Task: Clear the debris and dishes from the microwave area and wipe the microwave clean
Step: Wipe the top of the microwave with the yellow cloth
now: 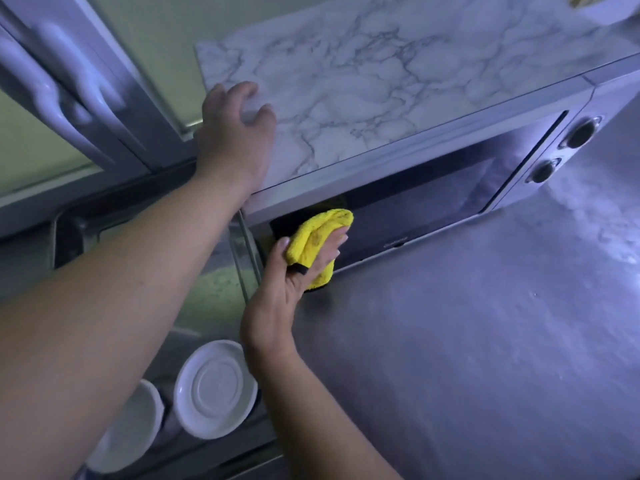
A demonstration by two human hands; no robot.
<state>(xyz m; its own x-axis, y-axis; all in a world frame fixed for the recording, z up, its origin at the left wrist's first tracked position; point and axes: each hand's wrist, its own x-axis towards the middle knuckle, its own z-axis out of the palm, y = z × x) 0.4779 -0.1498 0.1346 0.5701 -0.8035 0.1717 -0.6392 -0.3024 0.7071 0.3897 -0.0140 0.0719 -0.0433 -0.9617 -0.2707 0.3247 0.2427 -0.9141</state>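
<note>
On the steel counter (450, 341) sits the microwave (433, 188). Left hand (235, 133) rests on its marble-pattern top, fingers relaxed. Right hand (287, 278) grips folded yellow cloth (315, 237) against door's left edge.

One camera worn on the head, wide view, looking forward and down, tilted sideways, very near the microwave (433, 195) top and front, tabletop (485, 341) filling the right, plates (214, 389) at the bottom left edge.
</note>
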